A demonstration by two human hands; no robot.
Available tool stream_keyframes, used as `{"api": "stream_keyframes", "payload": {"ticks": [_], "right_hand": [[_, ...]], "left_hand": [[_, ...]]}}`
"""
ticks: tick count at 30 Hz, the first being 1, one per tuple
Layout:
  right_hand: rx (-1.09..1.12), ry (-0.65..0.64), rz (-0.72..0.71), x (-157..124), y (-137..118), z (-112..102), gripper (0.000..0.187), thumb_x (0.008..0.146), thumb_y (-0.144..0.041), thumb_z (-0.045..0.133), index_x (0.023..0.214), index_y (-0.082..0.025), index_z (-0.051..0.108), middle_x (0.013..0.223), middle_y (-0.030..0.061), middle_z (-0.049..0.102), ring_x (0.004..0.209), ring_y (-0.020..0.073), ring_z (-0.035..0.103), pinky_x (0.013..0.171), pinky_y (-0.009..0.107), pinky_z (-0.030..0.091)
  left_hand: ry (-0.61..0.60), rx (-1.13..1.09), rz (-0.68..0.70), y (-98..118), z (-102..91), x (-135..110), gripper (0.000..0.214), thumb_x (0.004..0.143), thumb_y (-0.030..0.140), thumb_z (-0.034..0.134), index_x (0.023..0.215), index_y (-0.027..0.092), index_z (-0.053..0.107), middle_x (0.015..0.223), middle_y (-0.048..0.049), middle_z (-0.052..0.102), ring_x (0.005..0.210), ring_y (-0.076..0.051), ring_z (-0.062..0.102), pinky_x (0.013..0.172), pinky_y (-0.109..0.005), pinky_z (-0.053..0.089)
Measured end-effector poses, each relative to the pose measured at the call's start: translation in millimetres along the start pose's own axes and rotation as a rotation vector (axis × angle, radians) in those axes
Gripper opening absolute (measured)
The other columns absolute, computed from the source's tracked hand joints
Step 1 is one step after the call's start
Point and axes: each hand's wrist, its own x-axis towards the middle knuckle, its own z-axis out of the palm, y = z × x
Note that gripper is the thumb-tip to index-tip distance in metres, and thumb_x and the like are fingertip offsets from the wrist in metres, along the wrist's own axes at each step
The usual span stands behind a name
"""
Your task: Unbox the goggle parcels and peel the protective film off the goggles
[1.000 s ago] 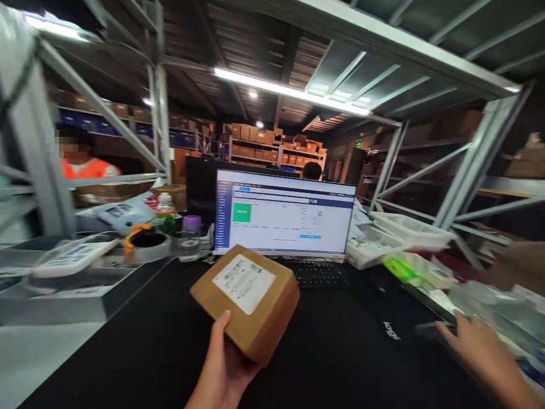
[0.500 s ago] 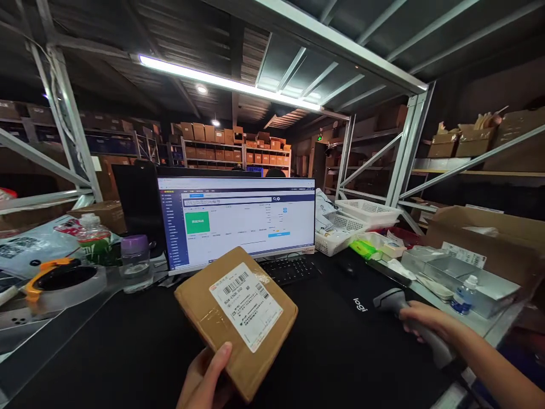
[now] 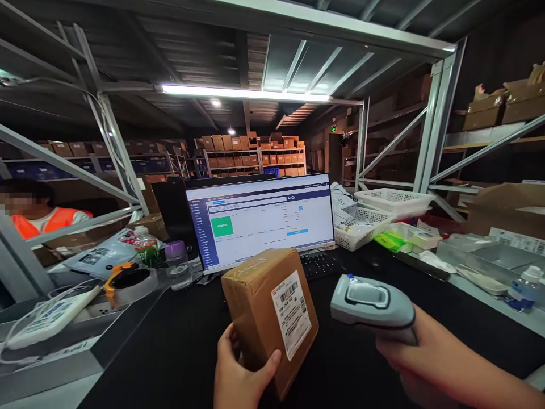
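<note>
A brown cardboard box is tilted up in my left hand, its thumb on the front face and its fingers round the left side. On the face turned to the right is a white shipping label with a barcode. My right hand is closed round the handle of a grey barcode scanner. The scanner's head points left, toward the labelled face, with a gap between them. Behind the box stands a monitor with a lit page and a green square.
A keyboard lies partly behind the box. White baskets stand right of the monitor, a small bottle at far right. At left are a tape roll and a purple-lidded cup. A person in an orange vest is beyond the frame.
My left hand has turned the box so its label faces right, toward the scanner. My right hand has raised the scanner and brought it nearer the box. The view has swung left.
</note>
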Motion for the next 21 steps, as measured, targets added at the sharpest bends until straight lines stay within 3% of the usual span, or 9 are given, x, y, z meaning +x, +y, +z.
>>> {"api": "stream_keyframes", "payload": {"ticks": [3, 9, 14, 18, 21], "right_hand": [[0.016, -0.057, 0.022, 13, 3, 9, 0.04, 0.073, -0.031, 0.065, 0.11, -0.017, 0.055, 0.069, -0.0032, 0.061, 0.056, 0.0144, 0.06, 0.048, 0.023, 0.046], [0.043, -0.098, 0.016, 20, 19, 15, 0.039, 0.076, -0.029, 0.064, 0.111, -0.017, 0.054, 0.07, -0.0032, 0.062, 0.055, 0.014, 0.062, 0.049, 0.023, 0.046], [-0.006, -0.193, -0.065, 18, 12, 13, 0.027, 0.08, -0.03, 0.06, 0.104, -0.019, 0.058, 0.064, -0.0047, 0.06, 0.048, 0.0114, 0.056, 0.044, 0.021, 0.042], [0.016, -0.108, -0.001, 23, 11, 9, 0.023, 0.075, -0.034, 0.059, 0.092, -0.02, 0.055, 0.059, -0.0033, 0.059, 0.048, 0.0136, 0.058, 0.044, 0.022, 0.043], [-0.055, -0.056, 0.011, 44, 29, -8, 0.026, 0.07, -0.036, 0.061, 0.088, -0.02, 0.053, 0.062, -0.0018, 0.061, 0.046, 0.0131, 0.057, 0.043, 0.022, 0.041]], "left_hand": [[-0.014, 0.007, -0.033, 3, 0.0, 0, 0.097, 0.046, 0.039, 0.093, 0.126, 0.021, 0.041, 0.138, -0.0188, 0.049, 0.132, -0.04, 0.049, 0.108, -0.055, 0.045], [0.014, -0.023, -0.084, 10, 1.4, 1, 0.098, 0.041, 0.037, 0.097, 0.121, 0.022, 0.042, 0.134, -0.0176, 0.052, 0.13, -0.042, 0.051, 0.109, -0.057, 0.044], [-0.027, 0.024, -0.061, 1, -2.0, 4, 0.1, 0.047, 0.042, 0.095, 0.127, 0.02, 0.039, 0.138, -0.02, 0.049, 0.13, -0.04, 0.05, 0.109, -0.054, 0.044], [-0.022, 0.006, -0.067, -1, -2.9, 4, 0.099, 0.048, 0.043, 0.094, 0.127, 0.018, 0.041, 0.138, -0.0216, 0.05, 0.13, -0.04, 0.05, 0.109, -0.053, 0.043], [-0.007, -0.125, -0.114, 7, -2.6, 2, 0.096, 0.046, 0.042, 0.095, 0.123, 0.015, 0.045, 0.134, -0.0231, 0.055, 0.127, -0.04, 0.053, 0.106, -0.051, 0.044]]}}
